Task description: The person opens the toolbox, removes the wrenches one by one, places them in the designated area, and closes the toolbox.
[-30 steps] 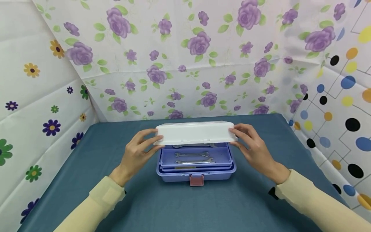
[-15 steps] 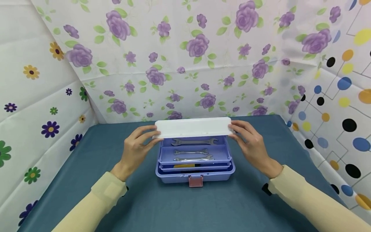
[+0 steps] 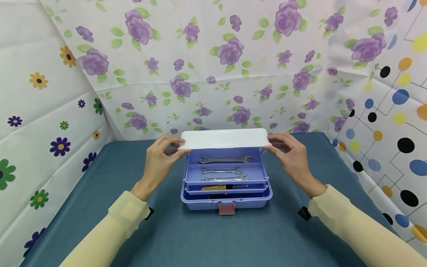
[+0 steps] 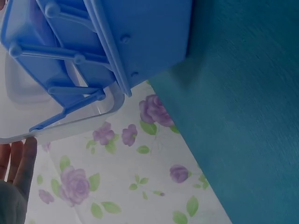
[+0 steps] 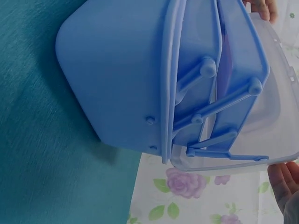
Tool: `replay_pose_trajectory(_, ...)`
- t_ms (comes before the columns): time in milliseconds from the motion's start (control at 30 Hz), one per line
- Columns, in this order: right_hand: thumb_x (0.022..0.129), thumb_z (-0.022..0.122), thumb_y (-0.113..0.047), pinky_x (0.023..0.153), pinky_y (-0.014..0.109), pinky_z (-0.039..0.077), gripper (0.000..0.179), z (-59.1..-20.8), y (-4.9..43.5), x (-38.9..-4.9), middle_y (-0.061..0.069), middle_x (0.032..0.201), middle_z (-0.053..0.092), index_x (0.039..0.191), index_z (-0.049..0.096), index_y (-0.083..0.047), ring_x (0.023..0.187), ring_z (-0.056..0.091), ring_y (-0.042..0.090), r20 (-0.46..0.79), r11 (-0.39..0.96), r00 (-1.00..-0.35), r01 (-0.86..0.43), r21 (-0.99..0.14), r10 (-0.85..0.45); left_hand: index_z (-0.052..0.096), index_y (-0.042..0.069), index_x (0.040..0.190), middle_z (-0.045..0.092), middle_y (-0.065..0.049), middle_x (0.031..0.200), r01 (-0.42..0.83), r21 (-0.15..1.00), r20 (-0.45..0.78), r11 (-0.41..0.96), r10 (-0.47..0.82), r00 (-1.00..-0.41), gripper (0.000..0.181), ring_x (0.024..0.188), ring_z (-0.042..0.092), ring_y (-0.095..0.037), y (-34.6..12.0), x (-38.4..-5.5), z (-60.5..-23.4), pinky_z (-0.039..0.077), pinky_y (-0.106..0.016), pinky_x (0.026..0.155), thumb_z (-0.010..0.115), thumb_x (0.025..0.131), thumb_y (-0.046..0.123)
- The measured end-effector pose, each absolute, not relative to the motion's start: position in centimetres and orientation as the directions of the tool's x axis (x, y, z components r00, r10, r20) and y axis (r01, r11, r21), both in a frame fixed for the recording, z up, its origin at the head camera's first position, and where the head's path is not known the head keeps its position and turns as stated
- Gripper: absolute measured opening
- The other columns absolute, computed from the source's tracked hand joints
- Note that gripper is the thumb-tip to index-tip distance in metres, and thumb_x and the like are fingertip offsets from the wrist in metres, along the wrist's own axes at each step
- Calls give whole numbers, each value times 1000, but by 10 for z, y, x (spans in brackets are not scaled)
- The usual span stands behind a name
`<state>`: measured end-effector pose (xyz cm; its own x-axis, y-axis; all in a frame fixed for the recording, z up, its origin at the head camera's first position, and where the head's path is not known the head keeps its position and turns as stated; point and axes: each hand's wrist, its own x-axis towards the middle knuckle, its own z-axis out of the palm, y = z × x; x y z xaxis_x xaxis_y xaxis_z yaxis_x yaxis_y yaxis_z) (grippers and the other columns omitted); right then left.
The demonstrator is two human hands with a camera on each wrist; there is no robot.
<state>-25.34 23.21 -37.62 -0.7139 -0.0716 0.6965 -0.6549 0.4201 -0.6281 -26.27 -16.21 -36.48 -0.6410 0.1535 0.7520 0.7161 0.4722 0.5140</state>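
Observation:
A blue-purple toolbox stands on the table with its white lid raised. My left hand pinches the lid's left end between thumb and fingers, and my right hand pinches the right end. Under the lid, the upper tray bears a large open-end wrench at the back and two smaller wrenches in front. A yellow-handled screwdriver shows in the tray below. Hinged side arms link the trays to the lid in the right wrist view. A reddish latch hangs at the front.
A dark teal cloth covers the table around the toolbox. Behind stands a curtain with purple roses; patterned sheets hang along both sides.
Both hands have raised the lid and tipped it further back. The trays show more now, with the large wrench and the yellow screwdriver handle in sight.

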Motion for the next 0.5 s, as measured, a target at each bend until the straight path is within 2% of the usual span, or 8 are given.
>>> replay_pose_trajectory(200, 94, 77, -8, 88, 15, 54, 18, -374, 232, -253, 4, 109, 69, 112, 73, -6, 98, 65, 6, 662, 465, -748, -603, -648, -47, 70, 6, 97, 64, -5, 92, 700, 530, 718, 478, 186, -671, 25, 86, 64, -16, -163, -266, -360, 65, -41, 77, 89, 81, 10)
replay_pose_trajectory(300, 95, 76, -9, 88, 15, 54, 14, -374, 232, -253, 5, 105, 68, 107, 72, -6, 95, 65, 4, 658, 474, -751, -599, -646, -52, 70, 8, 96, 64, -3, 92, 693, 551, 690, 465, 212, -692, 23, 86, 63, -15, -167, -269, -358, 64, -34, 77, 88, 82, 10)
replay_pose_trajectory(500, 97, 72, -4, 86, 15, 52, 12, -372, 235, -256, 7, 106, 69, 110, 72, -4, 96, 63, 5, 669, 477, -739, -620, -623, -87, 72, 9, 97, 67, -5, 96, 676, 590, 652, 441, 235, -721, 19, 90, 65, -18, -173, -274, -354, 58, -14, 78, 86, 84, 8)
